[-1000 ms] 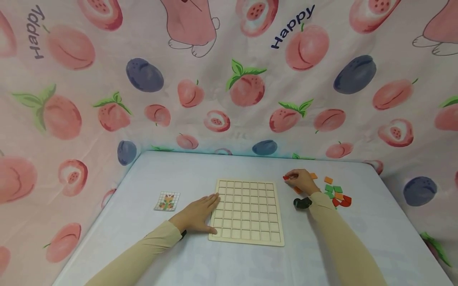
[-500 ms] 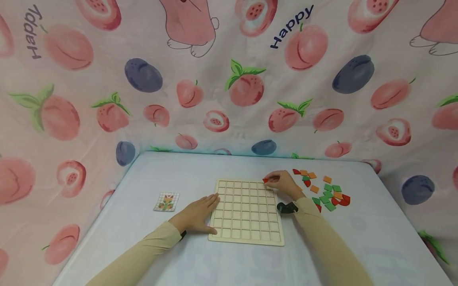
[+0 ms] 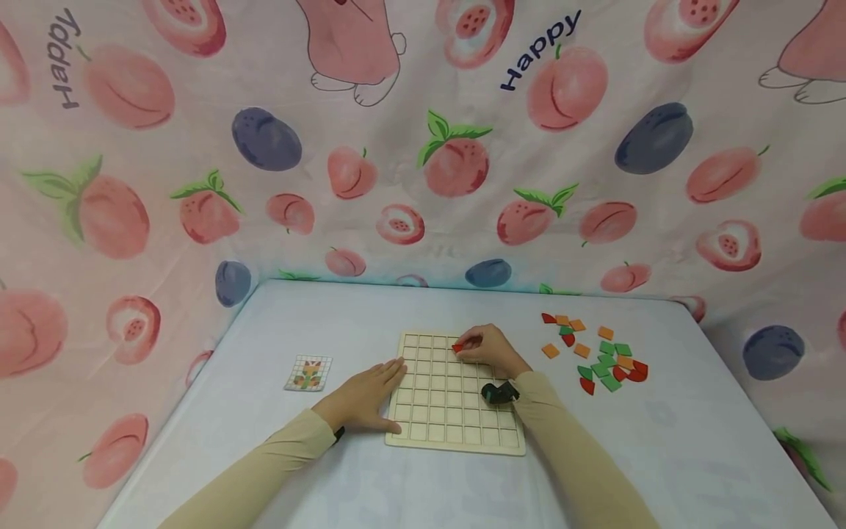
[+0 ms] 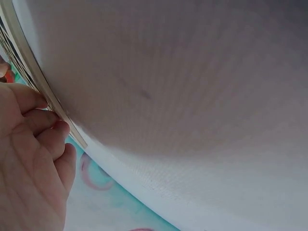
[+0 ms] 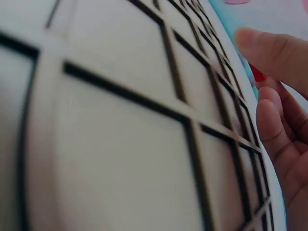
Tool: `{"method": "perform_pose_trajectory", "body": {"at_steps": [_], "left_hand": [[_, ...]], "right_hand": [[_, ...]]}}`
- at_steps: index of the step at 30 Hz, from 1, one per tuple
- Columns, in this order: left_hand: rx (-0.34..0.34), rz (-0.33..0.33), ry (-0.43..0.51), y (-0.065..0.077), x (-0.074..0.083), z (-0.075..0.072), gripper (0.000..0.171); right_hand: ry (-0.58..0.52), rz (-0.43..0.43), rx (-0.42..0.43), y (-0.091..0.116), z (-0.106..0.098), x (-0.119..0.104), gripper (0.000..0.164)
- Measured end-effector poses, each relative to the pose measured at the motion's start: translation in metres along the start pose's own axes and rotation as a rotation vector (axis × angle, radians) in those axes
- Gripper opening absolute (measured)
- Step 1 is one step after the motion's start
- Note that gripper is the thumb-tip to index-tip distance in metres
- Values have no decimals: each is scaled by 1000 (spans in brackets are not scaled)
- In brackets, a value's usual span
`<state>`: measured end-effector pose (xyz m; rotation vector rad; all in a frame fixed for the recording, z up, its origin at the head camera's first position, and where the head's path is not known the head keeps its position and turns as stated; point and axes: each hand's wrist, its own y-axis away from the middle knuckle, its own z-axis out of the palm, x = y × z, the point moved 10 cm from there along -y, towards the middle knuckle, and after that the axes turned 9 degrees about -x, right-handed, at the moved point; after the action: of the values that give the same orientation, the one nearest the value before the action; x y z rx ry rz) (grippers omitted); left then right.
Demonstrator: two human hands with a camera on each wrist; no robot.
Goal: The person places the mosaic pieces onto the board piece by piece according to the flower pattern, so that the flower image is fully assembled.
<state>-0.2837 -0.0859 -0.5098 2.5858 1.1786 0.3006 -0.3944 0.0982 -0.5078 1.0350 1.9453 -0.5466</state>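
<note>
A pale wooden grid board [image 3: 454,413] with square recesses lies flat in the middle of the table. My left hand [image 3: 365,395] rests on its left edge, fingers straight and thumb spread toward the near corner. In the left wrist view, the fingertips of the left hand [image 4: 41,139] lie along the board's rim. Over the far rows, my right hand [image 3: 490,348] pinches a small red tile [image 3: 457,347] between thumb and fingers. The right wrist view shows the red tile [image 5: 257,73] mostly hidden by the thumb of the right hand [image 5: 284,91].
Loose red, orange and green tiles [image 3: 604,367] lie scattered right of the board. A small card with a coloured grid pattern [image 3: 308,373] lies on the left. Behind the white table [image 3: 357,308] hangs a fruit-print cloth [image 3: 410,176].
My right hand has carried the red tile leftward from the loose tiles to over the board's far rows. My left hand has stayed at the board's left edge.
</note>
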Motion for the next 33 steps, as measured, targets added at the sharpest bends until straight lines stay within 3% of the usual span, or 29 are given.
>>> {"method": "perform_pose_trajectory", "body": {"at_steps": [11,26,33], "left_hand": [[11,14,13,1,3,-2,109],[4,0,6,0,0,0,109],[1,-7,7,-1,-2,2,110]], "right_hand": [[36,15,-5,-4,8,3,17],[66,30,-75,-5,9,-5,17],[36,-19,-100,-5,5,-2,18]]}}
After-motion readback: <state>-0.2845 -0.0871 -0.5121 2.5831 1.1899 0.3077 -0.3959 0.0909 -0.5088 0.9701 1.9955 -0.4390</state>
